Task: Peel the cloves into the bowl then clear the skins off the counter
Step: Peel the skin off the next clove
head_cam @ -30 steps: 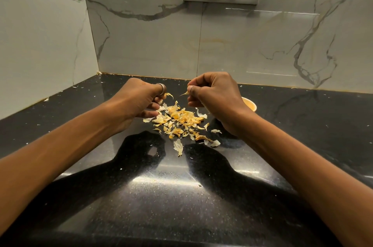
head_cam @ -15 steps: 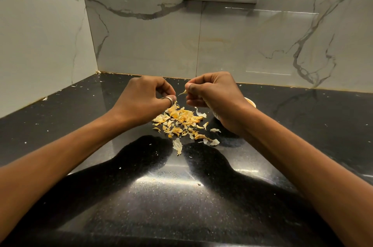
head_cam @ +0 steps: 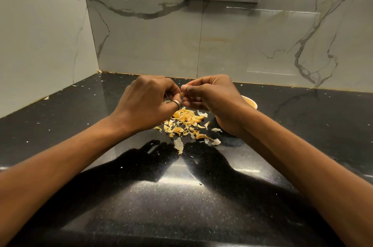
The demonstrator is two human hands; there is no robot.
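Skins (head_cam: pixel 185 123) papery, yellow-white, heaped; left hand (head_cam: pixel 145 103), right hand (head_cam: pixel 218 99) together, pinching clove (head_cam: pixel 182 93).

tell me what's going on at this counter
A person is peeling garlic with both bare hands above a glossy black stone counter. The right hand pinches a small pale garlic clove. The left hand has its curled fingers against the clove, but its grip is hidden. A pile of yellowish papery skins lies on the counter below the hands. A small pale round bowl sits behind the right hand, mostly hidden. The skins are not yet cleared.
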